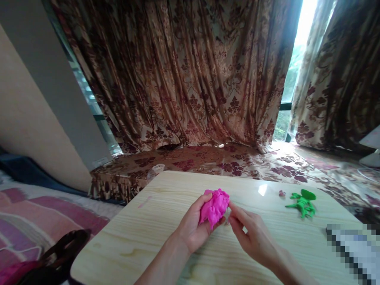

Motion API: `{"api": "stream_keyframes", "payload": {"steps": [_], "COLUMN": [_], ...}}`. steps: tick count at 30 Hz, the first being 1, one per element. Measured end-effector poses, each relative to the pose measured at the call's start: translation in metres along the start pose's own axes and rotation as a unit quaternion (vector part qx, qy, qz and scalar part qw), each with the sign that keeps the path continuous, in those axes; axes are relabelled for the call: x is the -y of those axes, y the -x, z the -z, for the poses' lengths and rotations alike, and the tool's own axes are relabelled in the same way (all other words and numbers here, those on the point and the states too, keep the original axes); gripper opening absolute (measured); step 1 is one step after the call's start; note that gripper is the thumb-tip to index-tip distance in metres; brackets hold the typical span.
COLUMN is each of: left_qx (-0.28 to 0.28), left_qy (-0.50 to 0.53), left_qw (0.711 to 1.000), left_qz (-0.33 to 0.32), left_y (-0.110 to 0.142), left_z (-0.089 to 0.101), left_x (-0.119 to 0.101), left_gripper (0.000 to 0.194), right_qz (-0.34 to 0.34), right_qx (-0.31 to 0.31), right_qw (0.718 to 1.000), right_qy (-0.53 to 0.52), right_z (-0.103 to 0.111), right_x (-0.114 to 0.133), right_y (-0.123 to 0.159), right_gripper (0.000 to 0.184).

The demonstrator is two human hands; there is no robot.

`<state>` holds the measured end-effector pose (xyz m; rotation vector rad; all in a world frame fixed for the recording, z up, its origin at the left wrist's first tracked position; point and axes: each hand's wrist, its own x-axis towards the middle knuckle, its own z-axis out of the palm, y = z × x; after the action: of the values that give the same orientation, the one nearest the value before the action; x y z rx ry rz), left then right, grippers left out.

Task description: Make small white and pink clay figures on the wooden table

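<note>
A lump of bright pink modelling clay (214, 206) is cupped in my left hand (194, 226), fingers curled around its underside, above a light wooden table (142, 237). My right hand (249, 233) sits just to the right, thumb and fingers pinched together at the lump's lower right edge. What the pinch holds is too small to make out. Further right on the table lies a green clay figure (303, 202), with a tiny pink scrap (282, 193) beside it.
A patterned window seat (208, 158) and heavy floral curtains (184, 79) lie beyond the table. A striped bed cover (35, 221) and a dark curved object (62, 245) are at the left. A pixelated patch (356, 249) covers the table's right corner.
</note>
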<state>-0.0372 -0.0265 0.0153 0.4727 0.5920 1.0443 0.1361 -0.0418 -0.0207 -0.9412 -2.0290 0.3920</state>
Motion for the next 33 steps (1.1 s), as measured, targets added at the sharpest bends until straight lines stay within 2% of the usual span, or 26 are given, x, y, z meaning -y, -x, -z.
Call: {"api": "stream_keyframes", "payload": {"steps": [4,6,9,12,14,16,19,21,23,24,25,26,27,28,29,31,32,33], "left_qx": [-0.051,-0.060,-0.034,0.016,0.038,0.048,0.049,0.030,-0.012,-0.046,-0.093,-0.153,-0.197,-0.226,-0.229,-0.211,-0.180,-0.153], "left_qy": [-0.024,-0.040,-0.048,-0.027,-0.004,0.020,0.033,0.003,-0.084,-0.163,-0.263,-0.374,-0.493,-0.598,-0.679,-0.718,-0.768,-0.804], "left_qw": [0.997,0.995,0.997,0.999,0.999,0.999,0.998,0.997,0.989,0.973,0.936,0.874,0.790,0.692,0.602,0.564,0.519,0.488], "left_qz": [-0.046,-0.063,-0.059,-0.018,-0.005,-0.011,-0.035,-0.065,-0.119,-0.158,-0.213,-0.269,-0.308,-0.336,-0.352,-0.350,-0.328,-0.303], "left_y": [0.000,-0.001,-0.003,-0.002,0.000,0.003,0.008,0.009,0.008,0.007,0.005,0.004,0.004,0.004,0.006,0.012,0.016,0.021], "left_z": [-0.002,-0.002,-0.001,-0.002,-0.002,-0.003,0.001,0.010,0.027,0.039,0.053,0.068,0.084,0.100,0.116,0.140,0.148,0.153], "left_x": [0.001,0.003,0.007,0.008,0.004,-0.002,-0.017,-0.031,-0.048,-0.058,-0.068,-0.078,-0.088,-0.097,-0.103,-0.112,-0.113,-0.114], "left_gripper": [0.018,0.020,0.028,0.033,0.033,0.031,0.030,0.029,0.029,0.030,0.033,0.033,0.033,0.033,0.032,0.027,0.028,0.031], "right_qz": [-0.055,-0.091,-0.094,-0.084,-0.114,-0.153,-0.190,-0.206,-0.221,-0.228,-0.235,-0.243,-0.252,-0.259,-0.264,-0.271,-0.273,-0.275], "right_qx": [-0.028,-0.019,-0.018,-0.034,-0.033,-0.037,-0.051,-0.057,-0.064,-0.070,-0.077,-0.082,-0.086,-0.088,-0.090,-0.095,-0.100,-0.104], "right_qw": [0.996,0.989,0.987,0.987,0.972,0.945,0.913,0.897,0.877,0.866,0.855,0.845,0.836,0.828,0.822,0.813,0.811,0.810], "right_qy": [-0.067,-0.118,-0.132,-0.136,-0.204,-0.288,-0.357,-0.387,-0.422,-0.440,-0.455,-0.468,-0.479,-0.489,-0.497,-0.507,-0.508,-0.508], "right_z": [-0.003,-0.004,-0.006,-0.006,-0.003,0.002,0.009,0.011,0.013,0.013,0.014,0.014,0.015,0.015,0.016,0.018,0.018,0.019], "right_x": [0.001,0.000,-0.003,-0.005,-0.004,-0.002,-0.001,-0.002,-0.005,-0.006,-0.007,-0.009,-0.011,-0.013,-0.015,-0.020,-0.022,-0.023], "right_y": [0.000,0.000,0.000,-0.002,-0.003,-0.005,-0.007,-0.008,-0.008,-0.008,-0.008,-0.008,-0.008,-0.007,-0.007,-0.007,-0.007,-0.007], "right_gripper": [0.039,0.038,0.038,0.037,0.038,0.037,0.028,0.021,0.019,0.019,0.019,0.020,0.021,0.022,0.023,0.025,0.025,0.026]}}
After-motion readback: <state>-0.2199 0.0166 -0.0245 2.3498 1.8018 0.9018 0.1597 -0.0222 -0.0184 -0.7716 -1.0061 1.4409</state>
